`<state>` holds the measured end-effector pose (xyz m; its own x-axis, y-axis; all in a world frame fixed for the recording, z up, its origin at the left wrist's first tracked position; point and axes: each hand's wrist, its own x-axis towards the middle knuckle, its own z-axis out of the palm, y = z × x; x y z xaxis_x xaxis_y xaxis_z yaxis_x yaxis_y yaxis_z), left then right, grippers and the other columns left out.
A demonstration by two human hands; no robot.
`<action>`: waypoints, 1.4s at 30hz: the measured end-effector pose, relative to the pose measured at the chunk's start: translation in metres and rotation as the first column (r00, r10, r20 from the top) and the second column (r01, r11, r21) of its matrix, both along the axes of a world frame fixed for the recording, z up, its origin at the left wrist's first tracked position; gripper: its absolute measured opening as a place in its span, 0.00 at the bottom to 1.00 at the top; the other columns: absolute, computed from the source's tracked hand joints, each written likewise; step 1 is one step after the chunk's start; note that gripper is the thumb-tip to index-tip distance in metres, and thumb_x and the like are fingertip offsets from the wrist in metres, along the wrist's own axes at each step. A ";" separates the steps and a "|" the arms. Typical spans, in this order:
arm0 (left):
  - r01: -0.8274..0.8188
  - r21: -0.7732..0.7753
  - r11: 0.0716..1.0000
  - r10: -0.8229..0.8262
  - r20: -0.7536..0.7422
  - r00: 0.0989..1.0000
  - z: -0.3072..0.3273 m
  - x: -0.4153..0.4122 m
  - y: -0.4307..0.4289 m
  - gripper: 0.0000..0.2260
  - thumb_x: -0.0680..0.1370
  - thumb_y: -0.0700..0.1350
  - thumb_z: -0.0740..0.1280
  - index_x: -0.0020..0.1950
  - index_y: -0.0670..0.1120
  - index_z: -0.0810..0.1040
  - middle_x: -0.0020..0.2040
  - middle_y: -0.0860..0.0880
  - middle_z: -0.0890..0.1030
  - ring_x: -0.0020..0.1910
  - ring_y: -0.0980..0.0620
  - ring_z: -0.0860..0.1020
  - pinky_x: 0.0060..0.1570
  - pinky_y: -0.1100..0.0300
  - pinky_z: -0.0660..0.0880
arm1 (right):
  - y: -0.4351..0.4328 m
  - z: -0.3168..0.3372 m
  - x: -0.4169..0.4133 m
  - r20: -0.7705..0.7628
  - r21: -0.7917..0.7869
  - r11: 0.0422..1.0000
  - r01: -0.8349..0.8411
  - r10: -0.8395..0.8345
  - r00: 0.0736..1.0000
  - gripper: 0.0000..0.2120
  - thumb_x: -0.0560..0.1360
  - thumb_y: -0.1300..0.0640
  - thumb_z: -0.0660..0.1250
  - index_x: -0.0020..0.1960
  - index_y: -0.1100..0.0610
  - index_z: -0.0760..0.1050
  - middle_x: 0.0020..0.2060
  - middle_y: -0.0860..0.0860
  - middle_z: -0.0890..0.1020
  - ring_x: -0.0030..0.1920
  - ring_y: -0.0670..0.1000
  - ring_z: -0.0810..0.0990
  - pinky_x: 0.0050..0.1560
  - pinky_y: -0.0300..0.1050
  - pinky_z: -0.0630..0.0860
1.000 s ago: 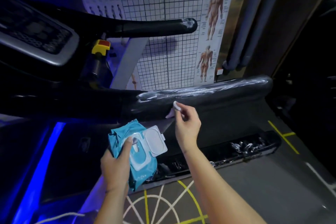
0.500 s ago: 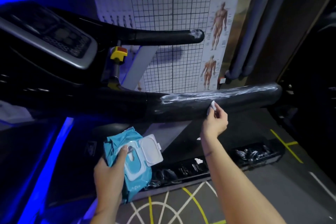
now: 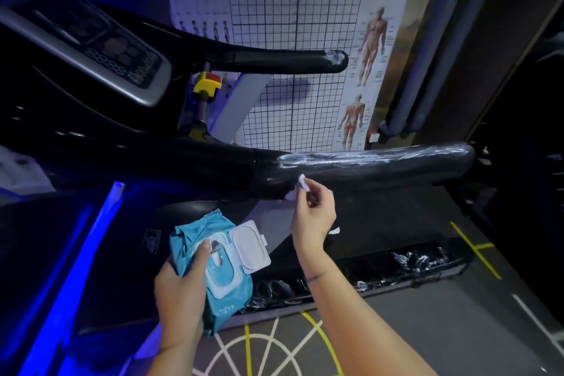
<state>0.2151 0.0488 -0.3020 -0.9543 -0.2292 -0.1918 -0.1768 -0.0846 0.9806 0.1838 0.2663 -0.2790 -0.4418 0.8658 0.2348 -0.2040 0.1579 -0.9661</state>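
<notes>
we hold the blue wipes pack (image 3: 210, 272) in our left hand (image 3: 180, 293), fingers curled around its side and the thumb lying on the top near the opening. the white lid (image 3: 250, 243) of the pack stands open. our right hand (image 3: 312, 210) is raised to the near handrail (image 3: 366, 166) of the treadmill and pinches a small white wipe (image 3: 300, 185) between thumb and fingertips. the wipe touches the lower side of the handrail, close to the white streaks on its wrapped surface. the pack is below the handrail and well apart from it. behind we see the far handrail (image 3: 274, 61), the console (image 3: 122, 61), a yellow safety key (image 3: 207, 84) and a wall poster (image 3: 305, 40) with a grid.
</notes>
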 end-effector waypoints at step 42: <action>-0.081 0.032 0.996 0.081 0.023 0.996 -0.007 -0.008 -0.020 0.10 0.75 0.54 0.80 0.52 0.53 0.84 0.47 0.49 0.89 0.46 0.45 0.88 0.50 0.38 0.85 | 0.022 0.000 -0.030 0.171 0.705 0.700 -0.112 -0.014 0.985 0.11 0.70 0.71 0.71 0.50 0.60 0.79 0.48 0.53 0.76 0.43 0.52 0.78 0.42 0.42 0.75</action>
